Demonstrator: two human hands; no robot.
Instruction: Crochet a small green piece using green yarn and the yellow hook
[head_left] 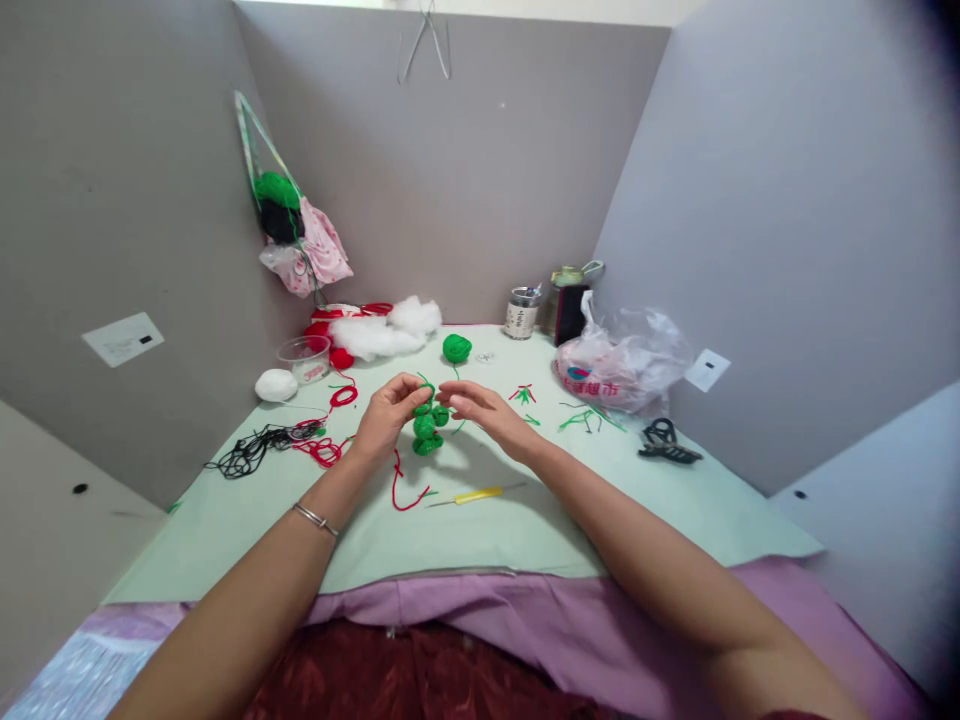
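Both hands [439,405] pinching green crochet piece [427,428], long axis upright

A single head-worn view — forward and down, fairly near the green-covered table [525,530], edges perhaps slightly warped.

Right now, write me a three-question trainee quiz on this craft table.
1. True or false: both hands, left hand and right hand, touch the green crocheted piece.
2. Which colour is the yarn ball beyond the hands? A red, B green, C black.
3. Fill in: the yellow-handled crochet hook lies on the ____ cloth.

Key: 1 true; 2 B; 3 pale green.
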